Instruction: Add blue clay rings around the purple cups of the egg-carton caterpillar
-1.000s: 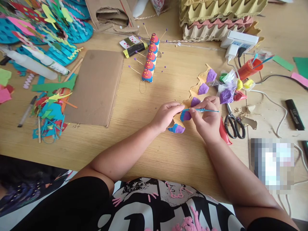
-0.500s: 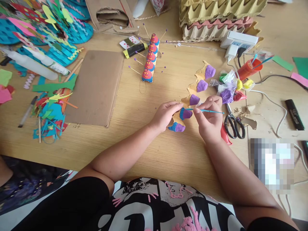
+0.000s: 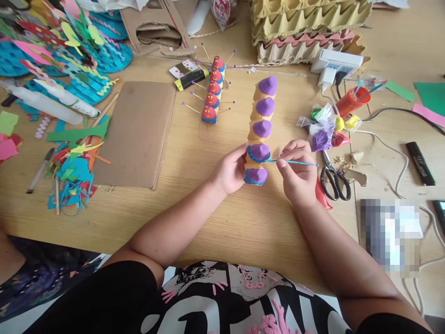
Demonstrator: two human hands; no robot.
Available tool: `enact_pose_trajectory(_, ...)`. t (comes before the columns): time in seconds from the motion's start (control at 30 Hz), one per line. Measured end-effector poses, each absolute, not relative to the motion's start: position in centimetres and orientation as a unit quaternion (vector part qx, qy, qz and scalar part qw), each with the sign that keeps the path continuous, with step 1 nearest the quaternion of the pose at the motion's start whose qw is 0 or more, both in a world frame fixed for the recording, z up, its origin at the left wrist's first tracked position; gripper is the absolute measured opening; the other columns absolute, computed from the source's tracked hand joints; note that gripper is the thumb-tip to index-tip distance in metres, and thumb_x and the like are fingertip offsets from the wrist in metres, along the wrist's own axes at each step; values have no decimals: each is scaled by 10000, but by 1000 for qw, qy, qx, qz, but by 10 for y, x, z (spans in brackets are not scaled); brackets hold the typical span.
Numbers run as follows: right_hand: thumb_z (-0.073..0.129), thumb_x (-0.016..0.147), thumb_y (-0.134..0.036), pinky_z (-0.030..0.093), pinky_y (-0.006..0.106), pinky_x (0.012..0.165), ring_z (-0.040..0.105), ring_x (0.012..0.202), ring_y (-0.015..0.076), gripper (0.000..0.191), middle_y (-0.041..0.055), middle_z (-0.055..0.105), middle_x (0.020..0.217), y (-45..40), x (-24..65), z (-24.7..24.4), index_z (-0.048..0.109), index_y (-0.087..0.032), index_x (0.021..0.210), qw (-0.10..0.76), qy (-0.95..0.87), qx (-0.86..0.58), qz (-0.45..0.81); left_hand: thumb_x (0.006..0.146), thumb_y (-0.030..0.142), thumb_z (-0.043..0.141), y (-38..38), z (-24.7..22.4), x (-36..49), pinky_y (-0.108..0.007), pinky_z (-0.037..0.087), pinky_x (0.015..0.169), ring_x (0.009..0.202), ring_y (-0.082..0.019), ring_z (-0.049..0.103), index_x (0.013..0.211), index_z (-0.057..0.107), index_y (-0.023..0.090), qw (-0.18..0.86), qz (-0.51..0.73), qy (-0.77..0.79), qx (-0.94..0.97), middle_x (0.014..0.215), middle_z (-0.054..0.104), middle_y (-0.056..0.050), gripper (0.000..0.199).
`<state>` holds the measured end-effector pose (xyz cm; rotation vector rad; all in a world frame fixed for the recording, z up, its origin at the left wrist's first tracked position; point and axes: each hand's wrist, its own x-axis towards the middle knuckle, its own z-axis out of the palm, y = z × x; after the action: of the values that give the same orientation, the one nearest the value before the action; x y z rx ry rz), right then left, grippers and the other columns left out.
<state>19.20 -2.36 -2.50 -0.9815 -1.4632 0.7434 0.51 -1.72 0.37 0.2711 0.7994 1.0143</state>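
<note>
**Blue clay band on purple-tipped strip met by thin tool**

An egg-carton strip [image 3: 255, 136] with five cones is held upright in the frame, just right of centre. Each cone is capped with purple clay [image 3: 264, 106]. The strip's lower left edge is gripped by the left hand [image 3: 231, 171], whose fingers are partly hidden behind it; whether the table [image 3: 215, 227] is touched by the strip cannot be told.

A thin blue tool [image 3: 302, 163] is pinched between thumb and fingers of the right hand [image 3: 298, 174], and its tip is set against the blue clay band [image 3: 252, 156] around the second cone from the bottom. Blue is also seen at the base of the lowest cone.

At upper centre, a row of red and blue cones [image 3: 212, 95] is stuck with purple-tipped sticks. Scissors [image 3: 334, 182] and bagged clay [image 3: 321, 139] are placed right of the right hand.
</note>
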Motion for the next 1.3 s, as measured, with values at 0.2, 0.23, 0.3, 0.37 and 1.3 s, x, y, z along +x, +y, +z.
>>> enact_pose_trajectory(0.2, 831, 956, -597, 545, 524, 1049, 650, 1095, 260, 330, 46, 621, 1054, -28, 190, -17, 760, -287, 869, 566, -642, -410, 315, 1034, 444, 758, -18, -3, 3, -298, 601, 765, 785, -161, 752, 912, 766, 241, 782, 488, 366, 128, 889, 815, 2, 237)
enact_pose_trajectory(0.23, 828, 956, -606, 548, 520, 1036, 652, 1085, 259, 336, 48, 625, 1056, -29, 189, -17, 768, -287, 868, 564, -643, -410, 317, 1035, 450, 754, -18, -3, 3, -299, 604, 773, 801, -166, 759, 923, 767, 244, 779, 488, 369, 133, 895, 817, 0, 235)
enact_pose_trajectory(0.3, 824, 954, -626, 556, 515, 1014, 652, 1058, 256, 350, 50, 627, 1058, -29, 189, -15, 782, -289, 870, 558, -646, -411, 320, 1041, 443, 739, -19, -3, 3, -298, 606, 784, 820, -170, 765, 945, 765, 243, 775, 488, 378, 135, 902, 818, -5, 224)
enact_pose_trajectory(0.37, 836, 947, -618, 560, 510, 1004, 651, 1038, 251, 340, 47, 625, 1046, -30, 189, -14, 792, -293, 862, 554, -649, -412, 320, 1045, 425, 727, -20, -2, 3, -294, 605, 785, 816, -164, 763, 957, 761, 238, 775, 485, 383, 131, 899, 816, -4, 209)
enact_pose_trajectory(1.3, 904, 925, -541, 568, 440, 919, 667, 938, 214, 281, 22, 657, 965, -31, 182, -14, 783, -299, 848, 592, -630, -376, 335, 1160, 305, 466, -25, 12, 5, -277, 594, 797, 845, -162, 769, 959, 774, 185, 815, 451, 358, 60, 943, 840, -40, 387)
